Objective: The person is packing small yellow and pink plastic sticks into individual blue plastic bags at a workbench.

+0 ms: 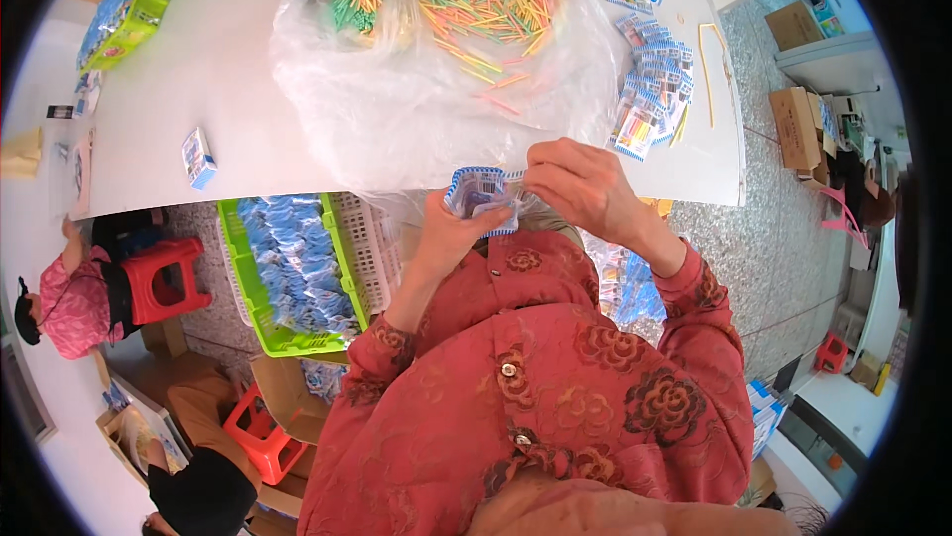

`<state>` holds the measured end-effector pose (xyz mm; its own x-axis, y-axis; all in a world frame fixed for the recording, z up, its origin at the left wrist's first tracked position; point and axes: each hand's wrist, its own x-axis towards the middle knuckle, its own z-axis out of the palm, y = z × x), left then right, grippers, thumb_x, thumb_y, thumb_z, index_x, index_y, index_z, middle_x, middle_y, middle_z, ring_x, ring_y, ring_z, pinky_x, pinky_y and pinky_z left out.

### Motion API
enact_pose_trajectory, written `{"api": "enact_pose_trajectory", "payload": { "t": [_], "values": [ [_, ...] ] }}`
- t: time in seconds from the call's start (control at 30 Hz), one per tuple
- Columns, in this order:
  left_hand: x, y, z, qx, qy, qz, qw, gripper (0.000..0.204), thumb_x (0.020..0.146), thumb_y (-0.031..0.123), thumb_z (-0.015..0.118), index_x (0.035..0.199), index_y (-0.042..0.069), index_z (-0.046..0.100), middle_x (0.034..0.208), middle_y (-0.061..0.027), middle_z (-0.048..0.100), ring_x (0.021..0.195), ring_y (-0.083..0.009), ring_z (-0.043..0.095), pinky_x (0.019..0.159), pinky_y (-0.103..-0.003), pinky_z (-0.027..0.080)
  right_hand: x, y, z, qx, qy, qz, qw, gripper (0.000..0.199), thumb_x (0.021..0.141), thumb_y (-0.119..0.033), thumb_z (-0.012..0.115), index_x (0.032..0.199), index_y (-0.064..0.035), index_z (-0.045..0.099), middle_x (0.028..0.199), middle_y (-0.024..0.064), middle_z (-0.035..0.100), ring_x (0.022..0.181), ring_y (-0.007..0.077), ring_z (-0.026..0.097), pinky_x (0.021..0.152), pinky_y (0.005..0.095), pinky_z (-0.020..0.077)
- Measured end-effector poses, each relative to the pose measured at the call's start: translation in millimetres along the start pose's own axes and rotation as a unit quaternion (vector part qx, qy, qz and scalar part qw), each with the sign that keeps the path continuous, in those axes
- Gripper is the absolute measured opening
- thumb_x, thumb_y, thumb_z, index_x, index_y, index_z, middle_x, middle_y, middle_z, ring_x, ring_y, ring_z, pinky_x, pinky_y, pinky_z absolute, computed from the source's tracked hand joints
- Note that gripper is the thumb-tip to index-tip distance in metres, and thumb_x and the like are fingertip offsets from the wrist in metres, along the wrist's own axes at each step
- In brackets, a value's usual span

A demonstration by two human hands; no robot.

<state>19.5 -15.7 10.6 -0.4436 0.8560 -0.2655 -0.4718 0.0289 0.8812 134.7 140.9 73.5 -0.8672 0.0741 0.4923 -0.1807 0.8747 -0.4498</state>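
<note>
1. Fingers [555,174] of the right hand [585,189] pinch the small blue-and-white packet [481,194]; the left hand [446,234] cups it from seven o'clock.
2. Packet sits at the white table [228,70] edge, six o'clock of the clear bag [397,110].
3. Probably light, thin, crushable: grip its edges.

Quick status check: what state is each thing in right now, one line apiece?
small blue packet: held open between both hands
left hand: gripping the packet
right hand: pinching the packet's top edge
clear plastic bag: open, holding coloured sticks
green crate: filled with blue packets
</note>
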Motion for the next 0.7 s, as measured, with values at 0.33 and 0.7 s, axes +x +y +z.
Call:
{"api": "enact_pose_trajectory", "payload": {
  "t": [0.33, 0.7],
  "values": [
    [4.1, -13.1, -1.9, 0.043, 0.043, 0.046, 0.997, 0.016, 0.071, 0.0, 0.068, 0.087, 0.001, 0.063, 0.079, -0.0009, 0.064, 0.071, -0.0055, 0.057, 0.065, -0.021, 0.047, -4.8, -10.7, 16.3, 0.006, -0.059, -0.009, 0.998, 0.015, 0.068, -0.005, 0.064, 0.08, -0.0035, 0.055, 0.086, 0.0071, 0.056, 0.069, 0.0228, 0.058, 0.057, 0.0317, 0.0481],
    [9.8, 4.1, 5.2, -0.05, 0.028, 0.079, 0.995, 0.03, 0.071, -0.004, 0.068, 0.099, 0.0, 0.058, 0.092, -0.0046, 0.062, 0.081, -0.0112, 0.059, 0.07, -0.025, 0.05, 18.9, -5.9, 15.5, -0.014, -0.044, 0.015, 0.999, 0.017, 0.068, 0.0, 0.062, 0.082, -0.0029, 0.052, 0.084, 0.0085, 0.053, 0.078, 0.0264, 0.055, 0.066, 0.0342, 0.0468]
  ]
}}
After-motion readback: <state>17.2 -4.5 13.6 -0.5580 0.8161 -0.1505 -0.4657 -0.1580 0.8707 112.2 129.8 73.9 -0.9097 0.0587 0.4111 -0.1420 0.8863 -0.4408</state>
